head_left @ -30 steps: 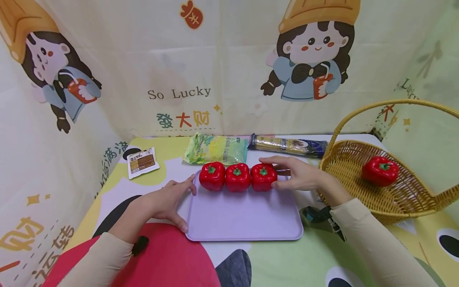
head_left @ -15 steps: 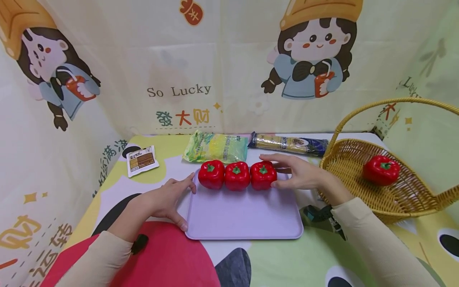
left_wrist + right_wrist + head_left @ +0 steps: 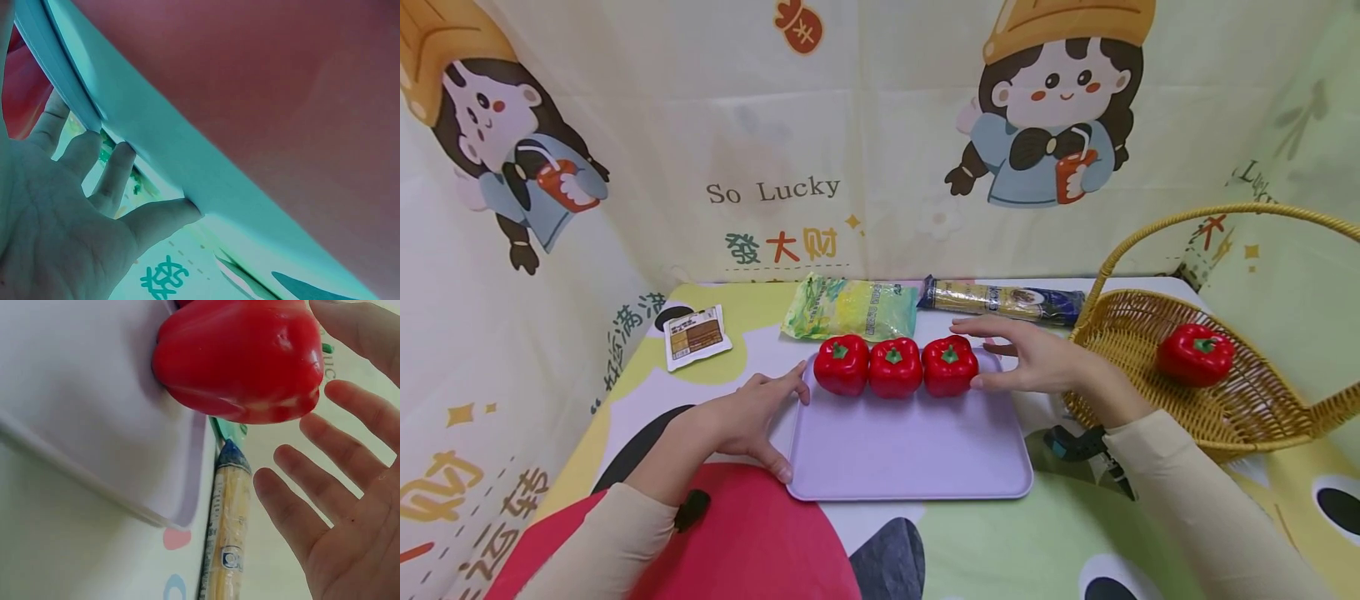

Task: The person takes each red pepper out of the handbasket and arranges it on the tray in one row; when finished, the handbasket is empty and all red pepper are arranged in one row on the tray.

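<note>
Three red bell peppers stand in a row along the back of a lilac tray (image 3: 910,458): a left pepper (image 3: 842,367), a middle pepper (image 3: 895,368) and a right pepper (image 3: 951,367). My left hand (image 3: 747,421) is spread at the tray's left edge, thumb near the front corner and fingertips near the back one. In the left wrist view its fingers (image 3: 159,222) rest against the tray's side. My right hand (image 3: 1037,358) stands beside the right pepper, fingers spread. The right wrist view shows that pepper (image 3: 240,359) in front of the extended fingers (image 3: 344,450), with nothing gripped.
On the right stands a wicker basket (image 3: 1247,435) with a tall handle, holding another red bell pepper (image 3: 1195,356). Behind the tray lie a green-yellow packet (image 3: 850,308) and a long pack of noodles (image 3: 1000,301). A small white-and-brown sachet (image 3: 697,337) lies at back left.
My right hand has drawn slightly right, off the right pepper, and its fingers have spread. The three peppers, the tray and my left hand look unchanged.
</note>
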`<action>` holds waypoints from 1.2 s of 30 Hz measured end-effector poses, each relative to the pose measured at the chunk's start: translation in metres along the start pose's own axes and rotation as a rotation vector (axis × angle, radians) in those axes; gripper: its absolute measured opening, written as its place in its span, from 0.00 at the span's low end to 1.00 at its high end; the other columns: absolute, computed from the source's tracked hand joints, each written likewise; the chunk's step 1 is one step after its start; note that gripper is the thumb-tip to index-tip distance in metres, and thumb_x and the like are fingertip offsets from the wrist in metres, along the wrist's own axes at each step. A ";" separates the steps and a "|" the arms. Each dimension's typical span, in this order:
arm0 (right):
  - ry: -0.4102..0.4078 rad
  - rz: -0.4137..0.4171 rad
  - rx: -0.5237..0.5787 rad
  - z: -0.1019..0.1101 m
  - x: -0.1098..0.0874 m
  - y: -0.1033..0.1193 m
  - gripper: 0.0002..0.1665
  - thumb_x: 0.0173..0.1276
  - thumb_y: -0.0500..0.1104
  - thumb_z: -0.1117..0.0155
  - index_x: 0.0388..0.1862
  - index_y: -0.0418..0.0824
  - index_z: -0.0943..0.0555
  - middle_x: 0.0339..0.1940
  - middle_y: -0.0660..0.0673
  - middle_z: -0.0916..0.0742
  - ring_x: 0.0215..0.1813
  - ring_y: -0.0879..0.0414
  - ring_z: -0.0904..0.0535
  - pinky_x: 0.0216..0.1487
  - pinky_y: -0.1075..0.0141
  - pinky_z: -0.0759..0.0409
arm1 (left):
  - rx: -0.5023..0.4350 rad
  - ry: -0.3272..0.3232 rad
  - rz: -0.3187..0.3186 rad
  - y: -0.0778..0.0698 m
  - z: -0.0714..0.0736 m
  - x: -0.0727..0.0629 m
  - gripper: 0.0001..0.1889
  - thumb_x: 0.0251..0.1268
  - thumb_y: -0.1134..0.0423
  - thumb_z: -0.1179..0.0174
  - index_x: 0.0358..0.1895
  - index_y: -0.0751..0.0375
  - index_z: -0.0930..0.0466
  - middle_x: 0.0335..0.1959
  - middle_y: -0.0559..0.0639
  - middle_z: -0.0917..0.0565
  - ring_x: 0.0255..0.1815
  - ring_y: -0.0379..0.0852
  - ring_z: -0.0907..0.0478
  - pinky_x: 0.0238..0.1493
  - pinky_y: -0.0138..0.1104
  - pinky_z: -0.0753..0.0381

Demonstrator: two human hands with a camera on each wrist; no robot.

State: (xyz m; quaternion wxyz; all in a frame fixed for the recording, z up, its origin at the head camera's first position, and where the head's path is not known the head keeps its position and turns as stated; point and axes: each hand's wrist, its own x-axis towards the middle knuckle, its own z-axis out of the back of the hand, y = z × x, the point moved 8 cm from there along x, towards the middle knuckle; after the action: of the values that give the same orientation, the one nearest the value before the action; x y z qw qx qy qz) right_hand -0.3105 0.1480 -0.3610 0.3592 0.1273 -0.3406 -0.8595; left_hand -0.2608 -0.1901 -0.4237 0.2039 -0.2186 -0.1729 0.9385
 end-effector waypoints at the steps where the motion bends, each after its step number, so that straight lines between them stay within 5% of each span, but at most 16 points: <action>1: 0.000 -0.003 -0.006 0.002 -0.001 0.000 0.45 0.63 0.51 0.22 0.77 0.49 0.31 0.77 0.48 0.27 0.77 0.44 0.33 0.68 0.40 0.27 | 0.000 0.000 0.000 0.000 0.000 0.000 0.51 0.26 0.33 0.17 0.61 0.40 0.33 0.80 0.57 0.41 0.71 0.60 0.38 0.57 0.56 0.20; 26: -0.063 -0.089 -0.129 0.036 -0.035 0.002 0.39 0.66 0.55 0.25 0.74 0.55 0.27 0.75 0.47 0.25 0.75 0.43 0.31 0.64 0.38 0.24 | -0.007 0.004 0.002 -0.001 0.000 0.001 0.52 0.26 0.33 0.16 0.61 0.40 0.33 0.80 0.57 0.41 0.71 0.60 0.38 0.56 0.56 0.19; 36: -0.101 -0.003 -0.175 0.046 -0.044 0.007 0.36 0.65 0.50 0.23 0.71 0.55 0.25 0.72 0.50 0.22 0.72 0.48 0.27 0.62 0.45 0.20 | -0.005 0.002 0.001 0.000 0.001 0.000 0.52 0.26 0.32 0.17 0.62 0.40 0.33 0.80 0.57 0.41 0.71 0.60 0.38 0.56 0.56 0.19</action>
State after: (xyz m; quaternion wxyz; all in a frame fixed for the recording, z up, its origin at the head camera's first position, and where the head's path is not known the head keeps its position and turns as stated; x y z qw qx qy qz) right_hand -0.2965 0.1977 -0.3236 0.3502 0.0526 -0.2818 -0.8917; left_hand -0.2609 -0.1903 -0.4224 0.2031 -0.2202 -0.1750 0.9379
